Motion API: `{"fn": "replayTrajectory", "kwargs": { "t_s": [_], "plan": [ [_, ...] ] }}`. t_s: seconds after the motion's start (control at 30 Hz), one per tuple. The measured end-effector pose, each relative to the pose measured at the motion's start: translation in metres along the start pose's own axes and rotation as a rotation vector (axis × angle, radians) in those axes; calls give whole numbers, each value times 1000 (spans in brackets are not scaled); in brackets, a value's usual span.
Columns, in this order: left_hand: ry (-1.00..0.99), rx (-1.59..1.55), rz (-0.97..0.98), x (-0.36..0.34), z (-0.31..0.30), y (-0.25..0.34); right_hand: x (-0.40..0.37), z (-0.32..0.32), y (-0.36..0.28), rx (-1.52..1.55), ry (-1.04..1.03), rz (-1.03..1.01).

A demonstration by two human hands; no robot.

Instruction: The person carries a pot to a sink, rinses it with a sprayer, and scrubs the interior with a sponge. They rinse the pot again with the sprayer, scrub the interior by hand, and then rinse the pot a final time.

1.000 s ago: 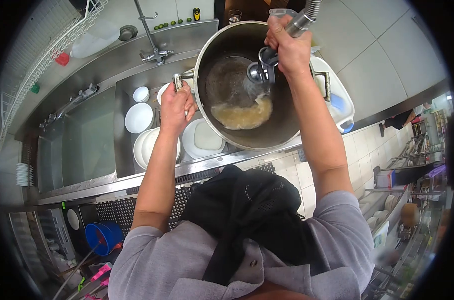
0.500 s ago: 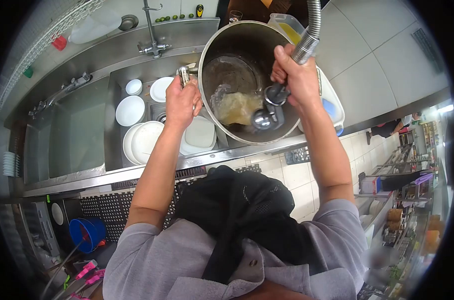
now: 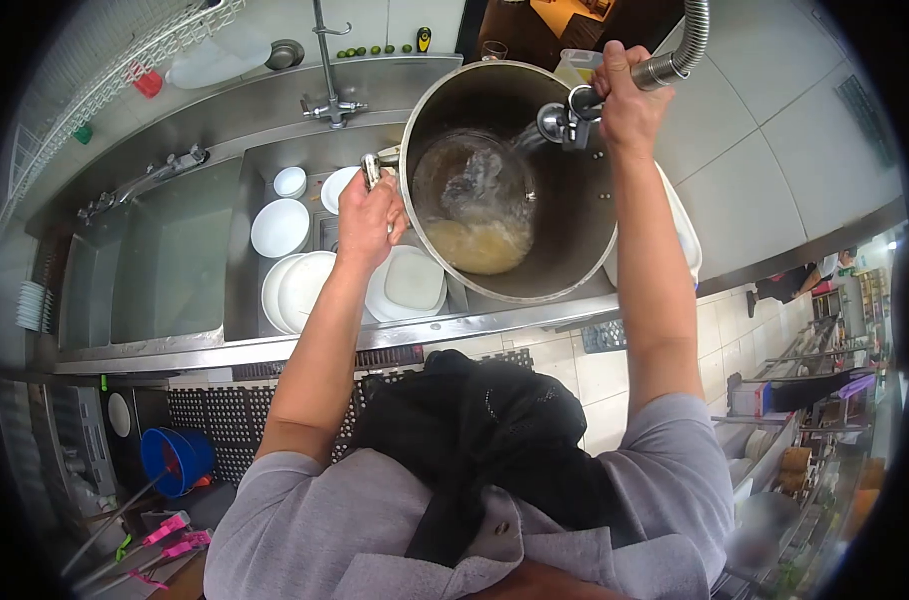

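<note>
A large, deep metal pot (image 3: 575, 240) is tilted toward me at the sink's right end. My left hand (image 3: 369, 215) is closed around the pot's side handle (image 3: 372, 170). In my right hand (image 3: 632, 100) is a spray nozzle (image 3: 565, 122) on a ribbed metal hose (image 3: 687, 50), held over the pot's far right rim. Water streams from its head into the pot. Cloudy yellowish water (image 3: 480, 245) lies in the near part of the bottom, with splashing clear water beyond it.
White bowls (image 3: 280, 228) and plates (image 3: 303, 290) sit in the sink basin left of the pot. Further left is a basin of water (image 3: 170, 250). A faucet (image 3: 333, 108) stands behind. A plastic container (image 3: 580, 65) is behind the pot, and a blue bucket (image 3: 178, 460) is on the floor.
My right hand has lifted the nozzle from the pot's near side up to its far right rim. The left hand stays on the handle. The yellowish water has spread along the near bottom.
</note>
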State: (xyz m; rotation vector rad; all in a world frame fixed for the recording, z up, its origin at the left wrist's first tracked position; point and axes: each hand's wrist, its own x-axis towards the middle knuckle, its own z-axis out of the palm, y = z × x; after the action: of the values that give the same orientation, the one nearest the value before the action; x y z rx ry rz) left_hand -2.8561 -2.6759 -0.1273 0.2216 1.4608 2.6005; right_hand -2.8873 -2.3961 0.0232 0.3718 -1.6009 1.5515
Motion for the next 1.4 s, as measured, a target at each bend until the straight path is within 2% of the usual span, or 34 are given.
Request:
{"fn": "replayTrajectory", "kwargs": {
  "t_s": [0.17,0.4,0.53,0.57,0.73,0.8,0.87,0.97,1.0,1.1,1.13,1.2,1.23,1.27,1.33,1.4],
  "plan": [
    [9,-5,1,3,-8,-3,0,32,9,276,-18,-82],
    [-6,-18,15,7,-14,-3,-13,73,7,478,74,0],
    [5,-14,13,6,-13,-2,-22,84,-2,579,120,203],
    [11,-21,22,6,-14,-4,-26,84,-8,567,76,241],
    [18,-54,33,7,-14,-8,-44,77,-1,540,49,331],
    [38,-56,30,7,-15,-9,-55,70,-11,482,-18,475],
    [27,-78,34,4,-13,-9,-58,60,-19,438,-41,508],
    [33,-82,50,-2,-6,-6,-61,40,-27,265,-119,723],
    [46,-75,32,-5,-2,-4,-63,33,-27,257,-128,721],
    [65,-87,23,-11,-1,-5,-63,11,-22,-63,-266,678],
    [63,-96,24,-12,-2,-6,-61,9,-21,-62,-275,675],
    [74,-89,30,-14,-3,-8,-55,8,-17,-452,-215,446],
    [84,-91,34,-15,-3,-9,-45,-5,-2,-482,-229,357],
    [98,-91,37,-16,-2,-8,-35,-5,3,-424,-226,262],
    [88,-93,62,-16,3,4,-24,3,10,-123,-159,183],
    [29,-90,76,-14,12,26,-18,12,15,-9,-139,187]
  ]
}}
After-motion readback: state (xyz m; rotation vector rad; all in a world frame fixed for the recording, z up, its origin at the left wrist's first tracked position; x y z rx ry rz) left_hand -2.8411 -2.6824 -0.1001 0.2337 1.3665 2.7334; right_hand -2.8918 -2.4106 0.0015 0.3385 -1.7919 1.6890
